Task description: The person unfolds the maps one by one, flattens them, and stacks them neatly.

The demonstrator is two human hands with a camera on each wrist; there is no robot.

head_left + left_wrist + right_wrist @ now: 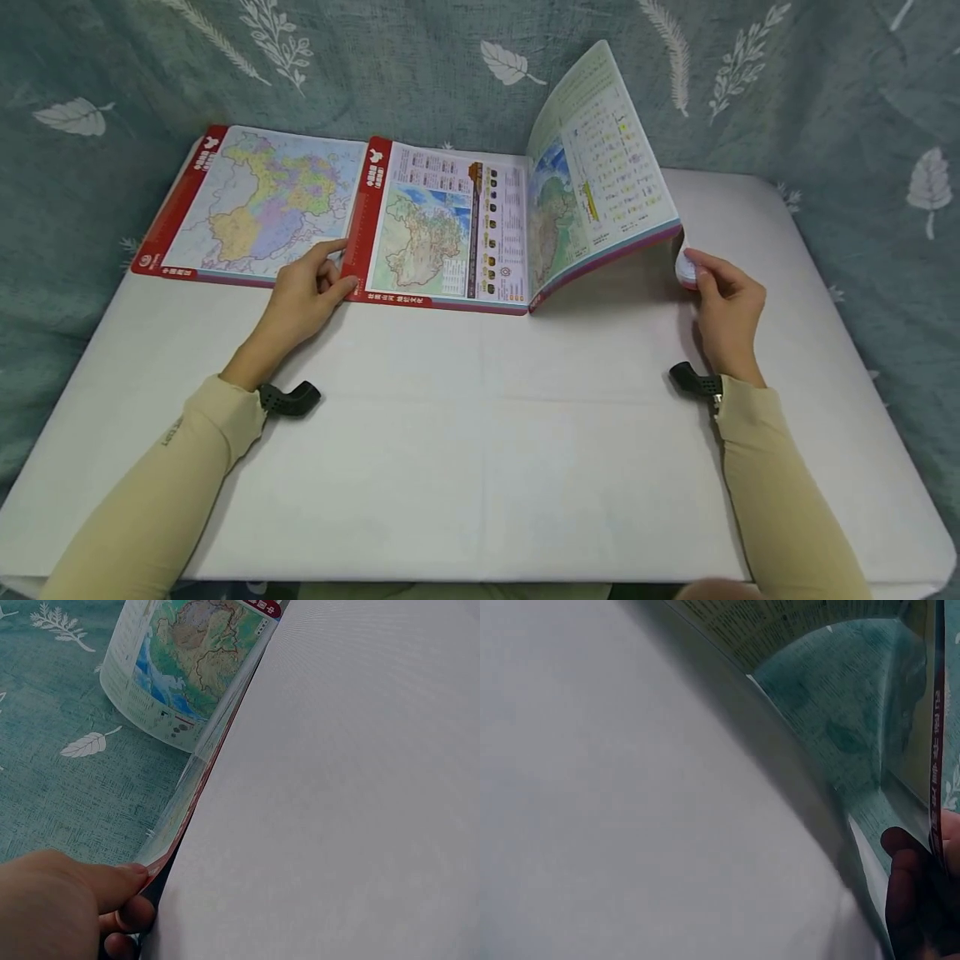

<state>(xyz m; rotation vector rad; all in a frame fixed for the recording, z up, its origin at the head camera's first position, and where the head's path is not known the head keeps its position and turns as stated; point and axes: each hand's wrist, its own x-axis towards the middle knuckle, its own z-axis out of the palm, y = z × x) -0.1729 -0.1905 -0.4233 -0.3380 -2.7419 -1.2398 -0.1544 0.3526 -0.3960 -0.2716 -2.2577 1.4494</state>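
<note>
A glossy foldable map lies opened on the table. Its middle panel [450, 225] rests flat, with a red band down the left side and a relief map printed on it. The right panel [607, 158] stands raised at a slant and bends at its top. My left hand [303, 287] pinches the red lower-left edge, thumb on top and fingers beneath in the left wrist view. At the lower right, my right hand [727, 308] pinches a small curled white corner [686, 268] by the raised panel. What lies behind that panel is mostly hidden.
To the left lies a colourful political map [273, 204] with its own red band, its right side meeting the middle panel. A white cloth covers the table [480, 442]. Green leaf-patterned fabric [420, 75] hangs right behind the maps. Black wrist straps [288, 400] sit at both cuffs.
</note>
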